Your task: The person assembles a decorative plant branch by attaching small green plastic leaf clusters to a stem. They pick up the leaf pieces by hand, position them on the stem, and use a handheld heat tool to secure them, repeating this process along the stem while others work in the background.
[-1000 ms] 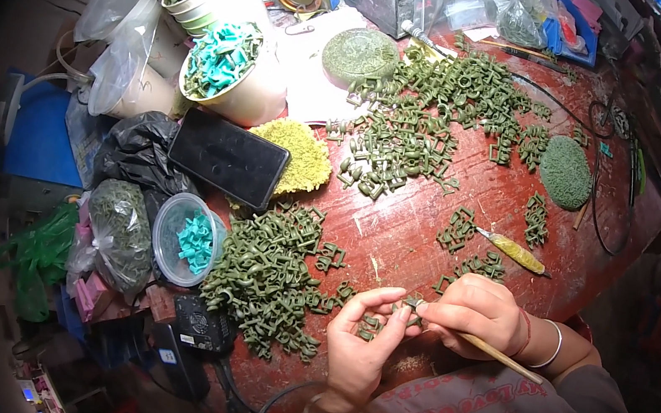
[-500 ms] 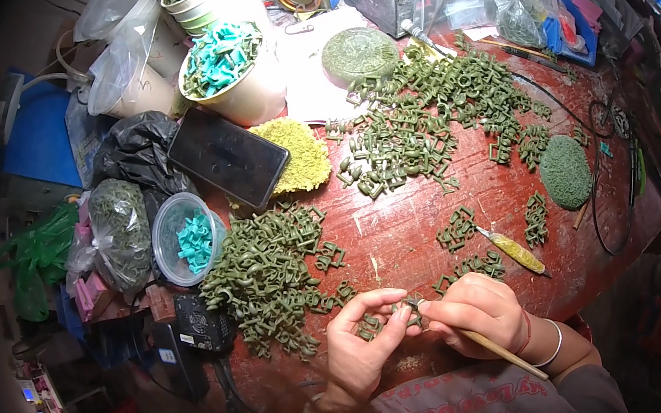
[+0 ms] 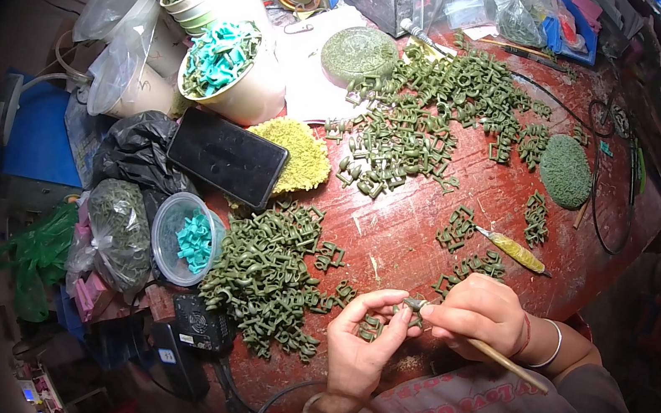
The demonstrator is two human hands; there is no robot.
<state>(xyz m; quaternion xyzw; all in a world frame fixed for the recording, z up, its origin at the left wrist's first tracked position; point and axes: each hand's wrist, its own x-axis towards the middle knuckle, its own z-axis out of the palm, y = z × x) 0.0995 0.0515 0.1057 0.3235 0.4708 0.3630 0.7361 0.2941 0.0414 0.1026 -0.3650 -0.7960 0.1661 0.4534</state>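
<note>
Near the front edge of the table my left hand (image 3: 357, 350) pinches a small dark-green moulded piece (image 3: 408, 310) between thumb and fingers. Another green piece (image 3: 370, 328) shows at its palm. My right hand (image 3: 484, 314) is closed around a thin wooden-handled tool (image 3: 509, 366), its tip up against the held piece; the exact tip is too small to make out. Just beyond the hands lie several loose green pieces (image 3: 469, 270) and a knife-like tool with a yellow wrapped handle (image 3: 517, 252). A large heap of green pieces (image 3: 266, 273) lies left of my left hand.
A second green heap (image 3: 445, 113) covers the far middle. Left stand a phone (image 3: 228, 157) on a yellow sponge-like pad (image 3: 304, 156), a clear tub (image 3: 184, 270) with turquoise pieces, and filled white buckets (image 3: 248, 98). A green oval pad (image 3: 566, 170) and black cable (image 3: 593, 201) lie right.
My right hand and the wooden-handled tool have shifted very slightly at the held piece. A dark cable now shows beside my left wrist. The left hand has barely moved.
</note>
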